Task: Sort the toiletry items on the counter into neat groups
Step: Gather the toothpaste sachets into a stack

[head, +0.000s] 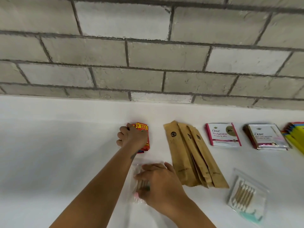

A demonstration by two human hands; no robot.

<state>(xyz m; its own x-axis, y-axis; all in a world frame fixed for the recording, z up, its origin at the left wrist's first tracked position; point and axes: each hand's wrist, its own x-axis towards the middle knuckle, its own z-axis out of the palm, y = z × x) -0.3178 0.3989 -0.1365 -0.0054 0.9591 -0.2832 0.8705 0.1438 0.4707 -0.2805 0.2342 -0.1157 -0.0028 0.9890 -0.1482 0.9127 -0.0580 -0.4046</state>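
My left hand (131, 137) rests on a stack of red sachets (144, 135) on the white counter (65, 153), fingers curled over its left edge. Nearer to me, my right hand (159, 183) presses on a clear bag of cotton swabs (138, 191), which it mostly hides. Right of the hands lie three brown paper dental kit sleeves (192, 155), fanned and overlapping. Further right sit a pink Dove sachet stack (222, 134) and a second Dove sachet stack (266, 137). Another clear bag of cotton swabs (246, 196) lies at the front right.
Yellow and coloured packets (296, 137) are cut off at the right edge. A grey block wall (148, 63) rises directly behind the counter.
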